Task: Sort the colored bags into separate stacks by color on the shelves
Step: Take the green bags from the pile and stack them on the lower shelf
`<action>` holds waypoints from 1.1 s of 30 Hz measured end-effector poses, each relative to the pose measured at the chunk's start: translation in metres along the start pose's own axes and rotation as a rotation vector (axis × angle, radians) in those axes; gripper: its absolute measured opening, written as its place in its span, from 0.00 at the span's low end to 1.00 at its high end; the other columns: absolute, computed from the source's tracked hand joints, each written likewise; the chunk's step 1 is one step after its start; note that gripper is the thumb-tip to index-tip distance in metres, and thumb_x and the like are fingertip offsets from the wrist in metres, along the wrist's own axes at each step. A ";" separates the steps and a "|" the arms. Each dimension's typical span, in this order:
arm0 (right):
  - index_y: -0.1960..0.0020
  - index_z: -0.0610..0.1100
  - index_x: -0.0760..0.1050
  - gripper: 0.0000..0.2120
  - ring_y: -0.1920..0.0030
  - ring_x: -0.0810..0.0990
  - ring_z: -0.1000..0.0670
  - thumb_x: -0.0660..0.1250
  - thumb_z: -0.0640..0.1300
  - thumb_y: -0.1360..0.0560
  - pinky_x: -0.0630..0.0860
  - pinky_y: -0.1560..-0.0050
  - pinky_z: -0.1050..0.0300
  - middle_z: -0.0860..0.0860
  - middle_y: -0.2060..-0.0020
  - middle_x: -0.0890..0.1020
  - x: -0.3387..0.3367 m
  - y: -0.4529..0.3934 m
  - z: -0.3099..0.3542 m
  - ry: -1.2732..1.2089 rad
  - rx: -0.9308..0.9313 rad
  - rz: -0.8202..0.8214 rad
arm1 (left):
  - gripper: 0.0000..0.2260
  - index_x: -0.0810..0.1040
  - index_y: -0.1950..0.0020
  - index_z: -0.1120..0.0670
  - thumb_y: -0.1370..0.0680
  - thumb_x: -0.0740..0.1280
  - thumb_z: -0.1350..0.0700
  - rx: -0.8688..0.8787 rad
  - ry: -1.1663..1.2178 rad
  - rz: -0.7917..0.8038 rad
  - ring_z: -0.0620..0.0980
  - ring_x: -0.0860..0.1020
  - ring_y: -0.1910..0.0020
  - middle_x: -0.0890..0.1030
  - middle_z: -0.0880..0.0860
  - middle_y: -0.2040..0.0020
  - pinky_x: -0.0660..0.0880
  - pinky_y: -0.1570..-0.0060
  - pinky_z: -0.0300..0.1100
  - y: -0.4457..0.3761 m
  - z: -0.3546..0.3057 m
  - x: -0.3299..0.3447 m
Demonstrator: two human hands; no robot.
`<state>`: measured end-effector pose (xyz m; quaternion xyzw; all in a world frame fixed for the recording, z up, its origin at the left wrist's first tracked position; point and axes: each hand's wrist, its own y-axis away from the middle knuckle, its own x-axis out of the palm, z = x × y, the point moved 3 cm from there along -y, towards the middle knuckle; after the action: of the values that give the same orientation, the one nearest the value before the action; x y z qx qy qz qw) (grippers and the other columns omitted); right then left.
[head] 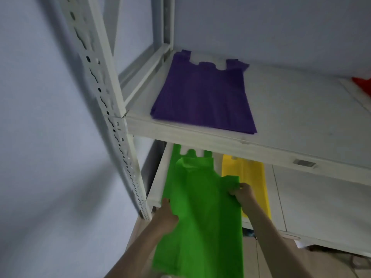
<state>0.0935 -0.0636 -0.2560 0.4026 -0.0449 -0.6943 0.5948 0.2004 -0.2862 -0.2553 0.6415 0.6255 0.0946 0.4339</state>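
A green bag (200, 217) hangs half over the front edge of the lower shelf (321, 197), on top of other green bags (176, 155) lying at the shelf's left end. My left hand (164, 215) grips its left edge and my right hand (242, 192) pinches its right edge near the handle. Yellow bags (251, 177) lie just right of the green ones, partly behind my right forearm. A stack of purple bags (202, 93) lies flat at the left of the upper shelf (301, 109). A red bag (363, 83) shows at the far right edge of that shelf.
The white metal rack has a perforated upright post (112, 109) at its front left corner. A pale wall (50, 137) stands to the left and behind. Tiled floor (271, 261) shows below the lower shelf.
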 end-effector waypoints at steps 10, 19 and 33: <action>0.42 0.29 0.74 0.18 0.44 0.78 0.33 0.68 0.32 0.31 0.76 0.44 0.40 0.31 0.45 0.79 0.088 -0.190 0.039 0.084 -0.258 -0.138 | 0.25 0.58 0.28 0.58 0.23 0.61 0.64 0.160 0.071 -0.045 0.49 0.76 0.63 0.76 0.61 0.39 0.77 0.62 0.40 -0.200 0.003 -0.020; 0.36 0.32 0.71 0.18 0.51 0.73 0.48 0.62 0.38 0.23 0.71 0.49 0.55 0.39 0.47 0.77 0.177 -0.361 -0.030 0.061 -0.359 -0.159 | 0.21 0.63 0.30 0.61 0.22 0.62 0.61 0.276 0.052 -0.239 0.59 0.74 0.36 0.73 0.60 0.34 0.72 0.38 0.47 -0.399 0.070 0.036; 0.35 0.31 0.67 0.20 0.42 0.77 0.35 0.61 0.27 0.27 0.75 0.41 0.43 0.33 0.41 0.76 0.195 -0.392 -0.066 0.031 -0.403 -0.126 | 0.25 0.57 0.26 0.62 0.21 0.61 0.63 0.234 -0.128 -0.309 0.57 0.72 0.35 0.69 0.61 0.31 0.70 0.48 0.42 -0.415 0.088 0.052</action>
<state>-0.1694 -0.0908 -0.6111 0.2880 0.1296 -0.7187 0.6194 -0.0298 -0.3452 -0.6112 0.5888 0.6944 -0.0875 0.4044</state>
